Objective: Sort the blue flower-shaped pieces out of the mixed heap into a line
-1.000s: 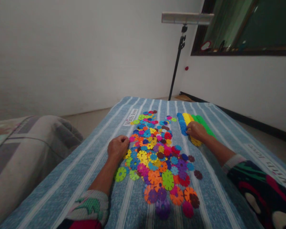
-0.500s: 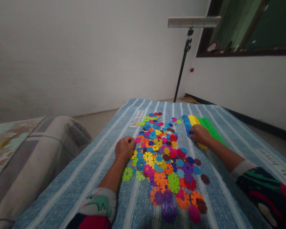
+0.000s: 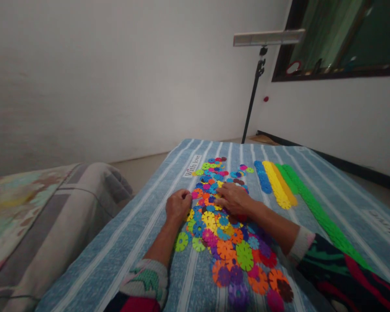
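Note:
A heap of flat plastic snowflake discs [image 3: 229, 236] in many colours lies on a blue striped cloth [image 3: 117, 255]. My left hand [image 3: 178, 206] rests at the heap's left edge with its fingers curled; whether they hold a disc is hidden. My right hand [image 3: 233, 197] lies palm down on the middle of the heap, fingers bent onto the discs. To the right lie sorted rows: a short blue row [image 3: 263, 177], a yellow row [image 3: 275, 184], an orange row [image 3: 285, 187] and a long green row [image 3: 315, 208].
A grey and patterned cushion or bedding [image 3: 45, 225] lies to the left of the cloth. A black light stand [image 3: 255, 91] with a bar lamp stands in the far corner. A dark-framed window [image 3: 338, 39] is in the right wall.
My right hand has left the sorted rows and moved left onto the heap of discs. My left hand has stayed at the heap's left edge. The view shifted slightly.

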`<state>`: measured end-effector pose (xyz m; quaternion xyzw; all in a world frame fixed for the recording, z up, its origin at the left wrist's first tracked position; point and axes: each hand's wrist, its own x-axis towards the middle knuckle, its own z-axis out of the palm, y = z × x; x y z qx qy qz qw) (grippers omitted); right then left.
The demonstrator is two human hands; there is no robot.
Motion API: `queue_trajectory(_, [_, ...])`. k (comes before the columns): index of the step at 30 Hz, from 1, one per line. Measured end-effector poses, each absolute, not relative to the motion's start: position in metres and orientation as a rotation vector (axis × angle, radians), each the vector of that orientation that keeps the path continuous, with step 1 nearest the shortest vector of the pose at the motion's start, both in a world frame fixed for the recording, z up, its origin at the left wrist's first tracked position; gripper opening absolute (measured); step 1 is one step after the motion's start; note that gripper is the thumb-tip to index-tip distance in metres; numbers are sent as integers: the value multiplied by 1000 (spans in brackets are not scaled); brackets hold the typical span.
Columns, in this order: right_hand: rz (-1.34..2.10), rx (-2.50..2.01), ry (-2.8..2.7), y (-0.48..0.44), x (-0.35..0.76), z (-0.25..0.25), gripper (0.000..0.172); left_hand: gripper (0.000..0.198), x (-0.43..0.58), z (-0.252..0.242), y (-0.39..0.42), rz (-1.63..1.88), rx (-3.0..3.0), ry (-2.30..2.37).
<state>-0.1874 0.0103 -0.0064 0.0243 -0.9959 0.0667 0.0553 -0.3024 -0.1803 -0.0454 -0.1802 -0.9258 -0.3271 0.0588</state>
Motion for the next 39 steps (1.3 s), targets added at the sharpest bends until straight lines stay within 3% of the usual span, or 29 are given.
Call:
queue_trajectory(8, [146, 137, -3076, -20, -187, 0, 47, 35, -305, -55, -178, -957, -860, -2597])
queue_trajectory(11, [88, 103, -3036, -19, -206, 5, 40, 38, -303, -56, -177, -928, -1063, -2565])
queue_trajectory(15, [50, 128, -3036, -17, -217, -2, 35, 33, -298, -56, -177, -838, -1188, -2633])
queue_trajectory(23, [-138, -124, -3094, -8, -198, -8, 48, 27, -294, -53, -175, -814, -1102, -2679])
queue_trajectory(30, [-44, -132, -3066, -14, -230, -8, 31, 26, -295, -54, -176, -824, -1087, -2658])
queue_trajectory(39, [118, -251, -3029, 1, -245, -20, 31, 26, -295, -54, -177, -854, -1077, -2669])
